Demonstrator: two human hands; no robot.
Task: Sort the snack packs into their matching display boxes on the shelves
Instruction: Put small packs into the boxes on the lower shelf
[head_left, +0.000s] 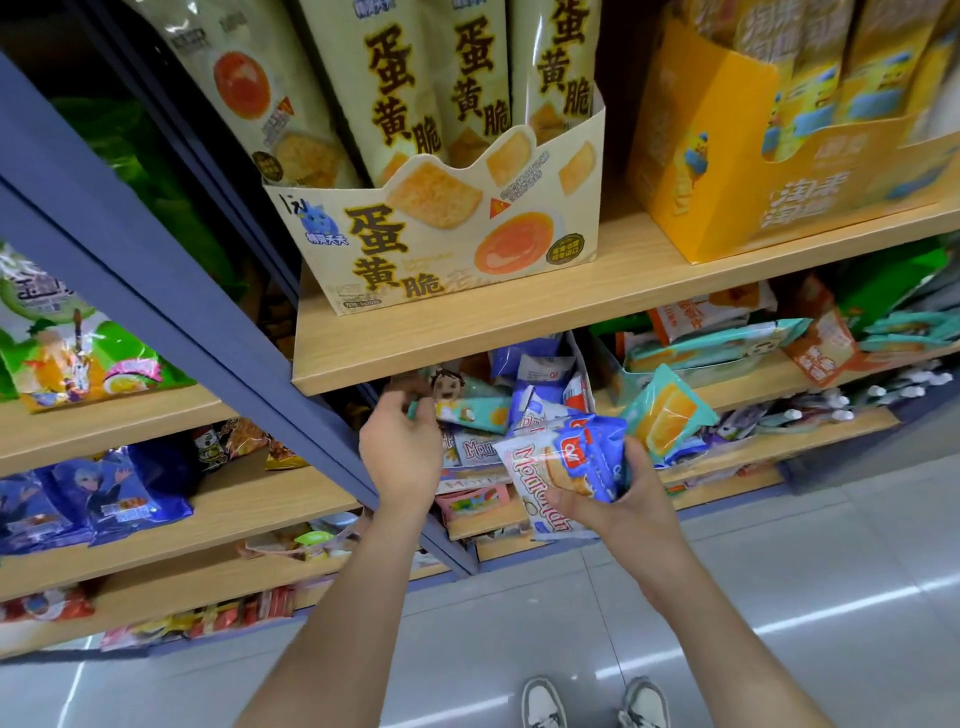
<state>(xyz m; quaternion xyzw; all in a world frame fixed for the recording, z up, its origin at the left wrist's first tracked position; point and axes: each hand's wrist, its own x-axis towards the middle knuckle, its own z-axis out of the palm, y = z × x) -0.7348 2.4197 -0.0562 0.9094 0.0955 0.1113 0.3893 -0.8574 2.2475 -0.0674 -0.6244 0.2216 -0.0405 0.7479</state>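
— Where are the hands?
— Both are low in the middle, just under the edge of the wooden shelf (519, 332). The left hand (400, 447) is at nine o'clock of the right hand (623, 499).
— Holding anything?
— The left hand pinches the end of a teal pack (470, 410) with a cartoon face, lying among the heaped snack packs (540, 379) on the lower shelf. The right hand grips a bunch: a white pack (540, 467) with red lettering in front and blue packs (592, 452) touching it behind.
— And the display boxes?
— At twelve o'clock of the hands a cream display box (452, 244) stands on the wooden shelf, with tall cream bags upright inside. An orange display box (727, 171) stands at two o'clock, apart from it. A second teal pack (667, 410) sticks up at one o'clock of the right hand; I cannot tell whether it is held.
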